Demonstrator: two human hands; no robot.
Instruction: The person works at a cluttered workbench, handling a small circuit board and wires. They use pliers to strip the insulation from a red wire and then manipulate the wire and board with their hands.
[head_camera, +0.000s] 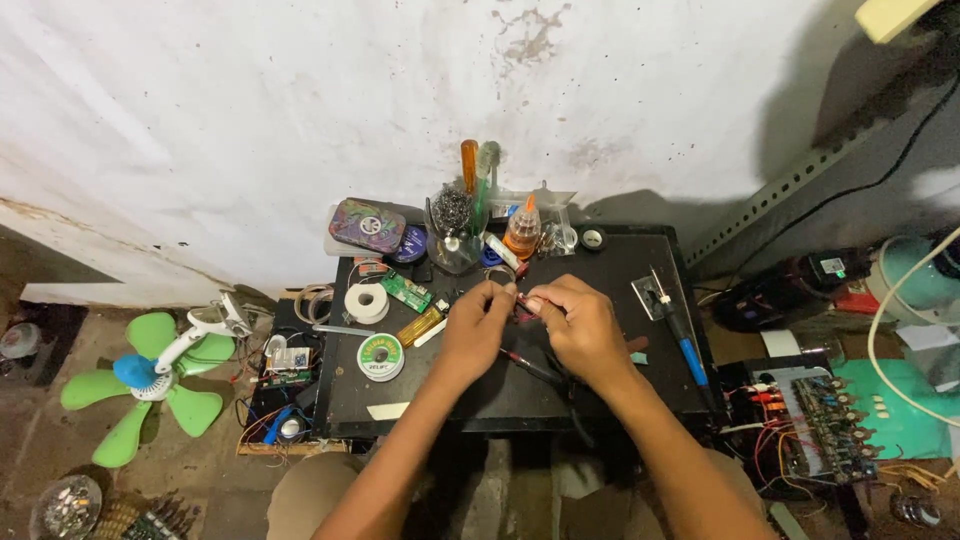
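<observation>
My left hand (476, 325) and my right hand (577, 328) meet over the middle of a small black worktable (600, 265). Both pinch a small reddish part (524, 305) between their fingertips; what it is cannot be made out. A thin red-and-black probe (527, 367) lies on the table just below the hands. A blue-handled soldering iron (683, 342) rests to the right of my right hand.
A solder reel (381, 356), white tape roll (366, 302), green circuit board (405, 291), glue bottle (521, 230) and jar of tools (455, 222) crowd the table's left and back. A green fan (150, 375) lies on the floor left; a wired circuit board (820, 420) sits right.
</observation>
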